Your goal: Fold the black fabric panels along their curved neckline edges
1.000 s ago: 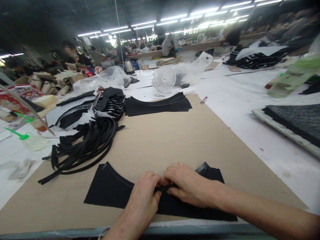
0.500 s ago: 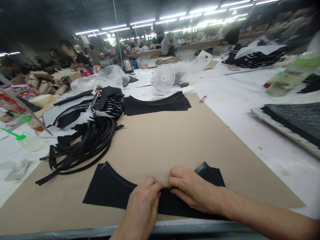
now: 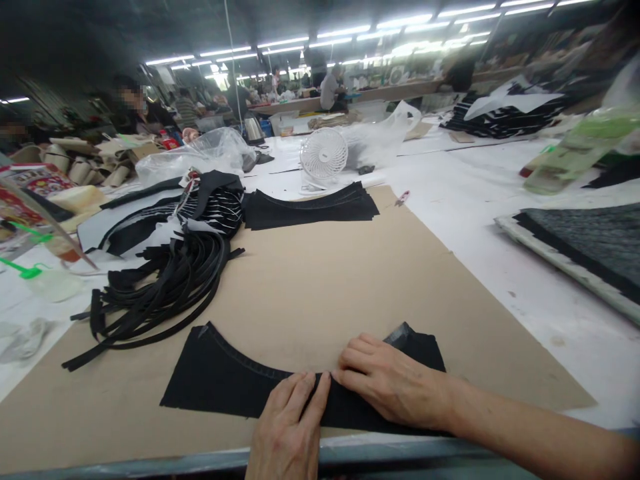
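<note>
Black curved fabric (image 3: 220, 380) lies beneath the left hand (image 3: 291, 420), extended with fingers straight at the concave edge, and the right hand (image 3: 387, 380), curled just beside; whether that one pinches cloth cannot be told

We are in a workshop for cut material: beyond the white fan (image 3: 324, 155) we see a seated person (image 3: 331, 90), a long bench (image 3: 293, 106) and tube lights (image 3: 343, 31); nearer than the fan lie a curved black piece (image 3: 225, 381), stacked black panels (image 3: 310, 215) and bundled strips (image 3: 193, 273).

Strips (image 3: 183, 285) lie behind the fabric panel (image 3: 235, 381), leftward
</note>
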Demonstrator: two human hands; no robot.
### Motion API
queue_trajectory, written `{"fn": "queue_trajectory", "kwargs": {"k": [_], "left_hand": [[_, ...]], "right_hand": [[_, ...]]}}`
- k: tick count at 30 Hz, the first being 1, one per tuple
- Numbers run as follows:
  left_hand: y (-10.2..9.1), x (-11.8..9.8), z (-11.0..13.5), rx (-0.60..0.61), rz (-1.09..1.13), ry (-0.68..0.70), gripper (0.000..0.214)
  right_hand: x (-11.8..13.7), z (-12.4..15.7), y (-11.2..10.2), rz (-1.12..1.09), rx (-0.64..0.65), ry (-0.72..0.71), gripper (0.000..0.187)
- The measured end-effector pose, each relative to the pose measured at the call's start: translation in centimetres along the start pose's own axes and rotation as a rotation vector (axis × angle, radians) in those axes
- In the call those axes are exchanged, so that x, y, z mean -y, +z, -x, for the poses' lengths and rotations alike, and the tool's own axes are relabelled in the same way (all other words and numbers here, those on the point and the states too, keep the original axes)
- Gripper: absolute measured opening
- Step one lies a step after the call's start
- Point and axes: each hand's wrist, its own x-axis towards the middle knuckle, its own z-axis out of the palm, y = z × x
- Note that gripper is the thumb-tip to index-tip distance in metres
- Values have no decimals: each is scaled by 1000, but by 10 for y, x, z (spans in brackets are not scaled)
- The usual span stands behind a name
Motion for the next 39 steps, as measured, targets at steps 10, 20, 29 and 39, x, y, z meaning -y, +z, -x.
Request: {"fn": "queue_trajectory", "kwargs": {"k": [10, 20, 29, 39], "left_hand": [[4, -2, 10, -36, -125, 52, 51], [-9, 12, 3, -29, 5, 64, 37], [-14, 1, -22, -20, 230, -216, 24], [6, -25, -44, 67, 300, -159, 28]], "right_hand": [[3, 10, -4, 58, 12, -62, 25], [-6, 5, -28, -42, 70, 170, 17], [-11, 3, -34, -153, 126, 219, 14], [-13, 11, -26, -51, 47, 101, 5]]}}
